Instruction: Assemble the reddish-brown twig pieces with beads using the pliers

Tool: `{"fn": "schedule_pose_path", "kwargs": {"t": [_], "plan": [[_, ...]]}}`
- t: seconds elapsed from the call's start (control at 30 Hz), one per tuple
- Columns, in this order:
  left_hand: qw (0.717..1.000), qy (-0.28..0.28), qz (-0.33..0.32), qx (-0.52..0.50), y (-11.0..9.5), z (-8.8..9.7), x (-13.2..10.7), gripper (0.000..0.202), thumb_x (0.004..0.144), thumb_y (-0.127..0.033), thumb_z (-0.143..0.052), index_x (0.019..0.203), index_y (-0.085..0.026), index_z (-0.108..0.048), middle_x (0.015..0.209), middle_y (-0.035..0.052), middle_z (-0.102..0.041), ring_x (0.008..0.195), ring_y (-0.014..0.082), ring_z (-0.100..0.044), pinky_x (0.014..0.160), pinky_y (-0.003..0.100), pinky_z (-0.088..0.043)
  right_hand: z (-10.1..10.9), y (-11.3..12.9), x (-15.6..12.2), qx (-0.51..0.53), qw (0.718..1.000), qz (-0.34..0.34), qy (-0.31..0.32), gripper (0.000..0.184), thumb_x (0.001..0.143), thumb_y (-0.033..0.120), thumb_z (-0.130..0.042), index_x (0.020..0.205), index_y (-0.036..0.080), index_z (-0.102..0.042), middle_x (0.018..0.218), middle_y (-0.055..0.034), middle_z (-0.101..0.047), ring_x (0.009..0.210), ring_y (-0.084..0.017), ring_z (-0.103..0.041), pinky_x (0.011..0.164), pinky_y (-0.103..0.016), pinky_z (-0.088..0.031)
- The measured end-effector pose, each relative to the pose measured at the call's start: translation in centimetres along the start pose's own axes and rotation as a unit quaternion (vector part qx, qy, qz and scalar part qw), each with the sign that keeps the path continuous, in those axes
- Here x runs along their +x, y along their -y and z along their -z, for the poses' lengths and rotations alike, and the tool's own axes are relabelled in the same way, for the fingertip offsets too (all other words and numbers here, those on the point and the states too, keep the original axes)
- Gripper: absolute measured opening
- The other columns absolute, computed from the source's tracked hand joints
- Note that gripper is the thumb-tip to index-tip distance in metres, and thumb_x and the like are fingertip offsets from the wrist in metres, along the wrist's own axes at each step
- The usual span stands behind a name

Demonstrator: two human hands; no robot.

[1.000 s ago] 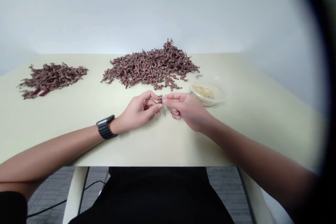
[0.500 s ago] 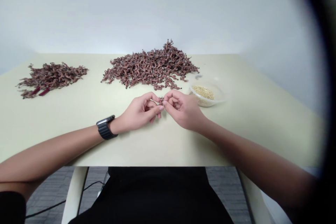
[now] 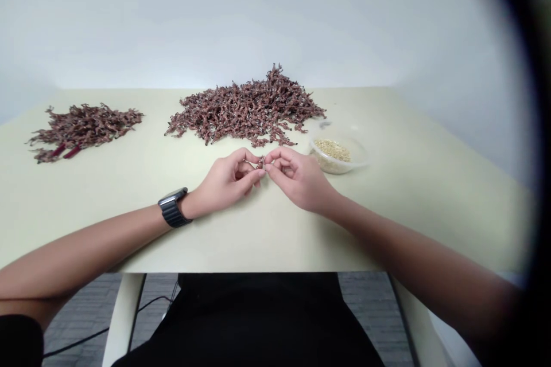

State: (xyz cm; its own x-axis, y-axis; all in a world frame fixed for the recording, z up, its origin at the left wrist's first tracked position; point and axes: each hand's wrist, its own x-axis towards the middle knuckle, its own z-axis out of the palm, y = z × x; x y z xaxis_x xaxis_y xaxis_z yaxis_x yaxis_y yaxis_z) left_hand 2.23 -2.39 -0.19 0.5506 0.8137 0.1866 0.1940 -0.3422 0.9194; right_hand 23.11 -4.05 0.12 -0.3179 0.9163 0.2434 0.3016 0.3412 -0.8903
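Note:
My left hand [image 3: 228, 180] and my right hand [image 3: 297, 179] meet over the middle of the pale table [image 3: 129, 195], fingertips pinched together on one small brown dried pod [image 3: 261, 163]. Both hands rest on the tabletop. My left wrist carries a dark watch [image 3: 173, 207]. Just behind the hands lies a large heap of the same brown pods [image 3: 247, 108]. A clear shallow bowl [image 3: 340, 155] holding pale seeds sits right of my right hand.
A smaller, flatter pile of brown pods [image 3: 84, 126] lies at the far left of the table. A plain white wall stands behind. The table's front edge runs just below my forearms, with a dark lap and cables on the floor beneath.
My right hand's fingers have curled inward and it has shifted slightly left, staying pinched on the pod with the left hand. Nothing else has moved.

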Motion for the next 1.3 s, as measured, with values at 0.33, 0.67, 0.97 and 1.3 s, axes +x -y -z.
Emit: {"fn": "schedule_pose_path", "kwargs": {"t": [0.33, 0.67, 0.97, 1.3], "plan": [[0.991, 0.038, 0.047, -0.121, -0.8, 0.0, 0.1, 0.028, 0.098, -0.041, -0.064, 0.104, -0.017, -0.051, 0.074, 0.0025, -0.07, 0.051, 0.0089, -0.059, 0.049, 0.019, -0.045, 1.3, -1.3, 0.0, -0.347, 0.907, 0.238, 0.002, 0.016, 0.102, 0.022, -0.045, 0.103, 0.02, -0.061, 0.089, -0.0073, -0.069, 0.081, -0.02, -0.061, 0.074, -0.033, -0.042], [0.997, 0.002, 0.008, -0.08, -0.6, -0.4, -0.4, 0.028, 0.097, -0.039, -0.066, 0.109, -0.018, -0.05, 0.071, 0.0008, -0.069, 0.051, 0.0088, -0.057, 0.049, 0.019, -0.043, 0.5, 0.0, -0.4, -0.279, 0.942, 0.186, -0.021, 0.016, 0.1, 0.022, -0.047, 0.085, 0.02, -0.054, 0.068, 0.0006, -0.054, 0.06, -0.014, -0.047, 0.061, -0.029, -0.033], [0.999, 0.013, -0.002, -0.029, -0.8, -0.4, -0.7, 0.026, 0.099, -0.039, -0.061, 0.109, -0.019, -0.048, 0.072, 0.0015, -0.069, 0.051, 0.0098, -0.057, 0.049, 0.019, -0.042, 0.7, 0.6, -0.4, -0.223, 0.959, 0.175, -0.004, 0.013, 0.093, 0.02, -0.053, 0.08, 0.02, -0.054, 0.065, 0.0032, -0.048, 0.058, -0.011, -0.043, 0.059, -0.028, -0.031], [0.971, 0.01, -0.117, 0.208, -0.7, 0.8, -1.0, 0.023, 0.099, -0.032, -0.06, 0.117, -0.019, -0.053, 0.086, 0.0048, -0.074, 0.071, 0.0143, -0.068, 0.065, 0.023, -0.048, 1.0, 1.3, 0.3, 0.241, 0.946, -0.183, 0.12, 0.008, 0.086, 0.026, -0.059, 0.079, 0.022, -0.057, 0.058, 0.0079, -0.033, 0.047, -0.009, -0.02, 0.043, -0.026, -0.016]]}}
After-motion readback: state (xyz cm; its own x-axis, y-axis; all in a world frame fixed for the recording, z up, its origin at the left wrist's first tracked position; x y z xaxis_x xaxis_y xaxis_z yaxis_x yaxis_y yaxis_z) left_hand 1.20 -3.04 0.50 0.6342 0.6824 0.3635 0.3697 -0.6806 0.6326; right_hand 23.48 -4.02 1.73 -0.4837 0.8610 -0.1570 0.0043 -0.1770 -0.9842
